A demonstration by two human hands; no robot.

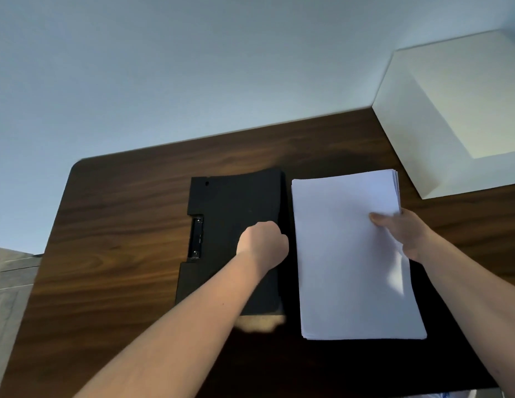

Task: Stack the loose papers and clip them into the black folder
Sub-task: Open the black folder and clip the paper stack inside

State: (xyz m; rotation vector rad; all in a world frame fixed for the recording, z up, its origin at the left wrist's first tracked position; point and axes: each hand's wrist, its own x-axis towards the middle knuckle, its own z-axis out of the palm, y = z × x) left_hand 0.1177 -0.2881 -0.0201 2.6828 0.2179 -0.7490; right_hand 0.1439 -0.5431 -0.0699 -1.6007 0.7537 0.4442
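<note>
The stack of white papers [351,254] lies on the dark wooden desk [121,225], its sheets slightly fanned at the far right corner. The right hand [405,234] pinches the stack's right edge, thumb pressed on top of the uppermost sheet and the other fingers tucked underneath, out of sight. Just left of that thumb, across the white sheet, sits the black folder [233,214], lying flat beside the papers with a narrow gap between them. The left hand [262,242] is curled over the folder's right edge, fingers bent down around it in a closed grip. Farther left of those knuckles, the folder's metal clip [196,238] shows in a notch along its left side. Beyond the right hand, a white box [451,116] stands at the desk's far right corner, against a pale wall [193,67].
</note>
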